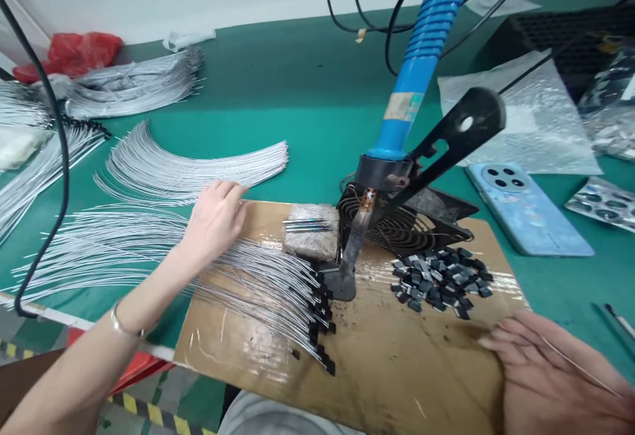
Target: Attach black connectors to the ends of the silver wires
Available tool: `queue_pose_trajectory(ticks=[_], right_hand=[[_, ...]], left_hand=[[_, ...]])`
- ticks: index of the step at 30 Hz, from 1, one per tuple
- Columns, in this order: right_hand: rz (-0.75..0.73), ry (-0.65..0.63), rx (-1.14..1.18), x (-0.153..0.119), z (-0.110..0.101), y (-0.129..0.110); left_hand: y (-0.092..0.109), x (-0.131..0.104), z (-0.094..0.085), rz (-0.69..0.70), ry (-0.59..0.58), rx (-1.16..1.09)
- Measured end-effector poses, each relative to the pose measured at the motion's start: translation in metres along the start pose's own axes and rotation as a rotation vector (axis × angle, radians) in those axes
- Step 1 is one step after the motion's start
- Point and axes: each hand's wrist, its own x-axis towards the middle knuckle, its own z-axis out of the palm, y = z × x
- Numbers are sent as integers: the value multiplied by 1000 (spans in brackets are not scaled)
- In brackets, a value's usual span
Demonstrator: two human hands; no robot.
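My left hand (215, 219) lies across the grey wires, fingers bent together at the lower edge of a curved wire bundle (198, 170); its fingertips are hidden. Below its wrist spreads a layer of wires with black ends (268, 289) on a cardboard sheet (397, 382). At the lower right my right hand (550, 369) is half curled, palm showing, with a thin pale wire (580, 367) running across it. Between the hands a soldering iron (354, 240) with a blue handle points down in its stand. Small black-and-silver connectors (439, 279) lie in a pile near my right hand.
A small fan (417, 223) stands behind the iron's tip, beside a wrapped block (312, 240) carrying thin metal rods. A blue phone (533, 210) and bubble wrap (520, 124) lie at the right. More wire bundles (139, 84) are at the back left. A black cable (62, 157) hangs at the left.
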Motion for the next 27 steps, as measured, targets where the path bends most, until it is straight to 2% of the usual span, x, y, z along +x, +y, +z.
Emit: queue_pose_trajectory(ticks=[1, 2, 4, 6, 9, 15, 21, 25, 27], right_hand=[[114, 66, 25, -2, 3, 0], [184, 149, 47, -5, 7, -1], [286, 229, 58, -11, 15, -7], [342, 254, 55, -15, 21, -14], [387, 258, 48, -16, 23, -18], [371, 199, 43, -17, 21, -15], [386, 182, 35, -19, 23, -19], [371, 162, 27, -19, 23, -24], [338, 140, 3, -23, 27, -28]], left_hand=[[-14, 12, 8, 0, -6, -2], [-27, 23, 16, 3, -7, -10], [-45, 39, 29, 9, -6, -45], [-54, 46, 35, 8, 13, -98], [-58, 44, 32, -21, 72, -191], [-53, 33, 13, -156, 166, -410], [-40, 33, -7, -248, 136, -552], [-26, 23, -41, -277, 80, -493], [-19, 12, -63, -265, 3, -439]])
